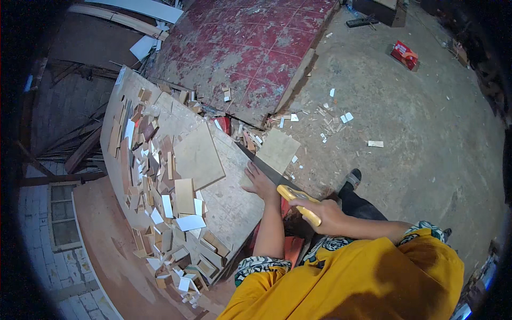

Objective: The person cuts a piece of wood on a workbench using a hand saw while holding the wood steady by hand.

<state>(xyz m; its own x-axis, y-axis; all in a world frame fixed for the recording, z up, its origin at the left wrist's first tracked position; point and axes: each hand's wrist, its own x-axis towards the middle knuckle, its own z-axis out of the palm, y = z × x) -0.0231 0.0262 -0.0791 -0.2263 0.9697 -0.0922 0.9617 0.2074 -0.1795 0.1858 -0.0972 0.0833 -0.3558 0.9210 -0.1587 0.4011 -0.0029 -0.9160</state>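
Note:
My right hand is wrapped around the yellow handle of a handsaw. The saw's dark blade points up and left along the worktable's right edge. My left hand is beside the blade, fingers and thumb holding a small tan piece of wood against the tabletop. On the blade's other side is a square tan board, past the table edge. Whether it joins the piece under my hand, I cannot tell. The blade hides part of both.
The pale worktable carries a larger flat board and heaps of wood offcuts. Beyond it is a raised red-tiled floor. Scraps and a red box lie on the concrete floor. A brown sheet stretches along the left.

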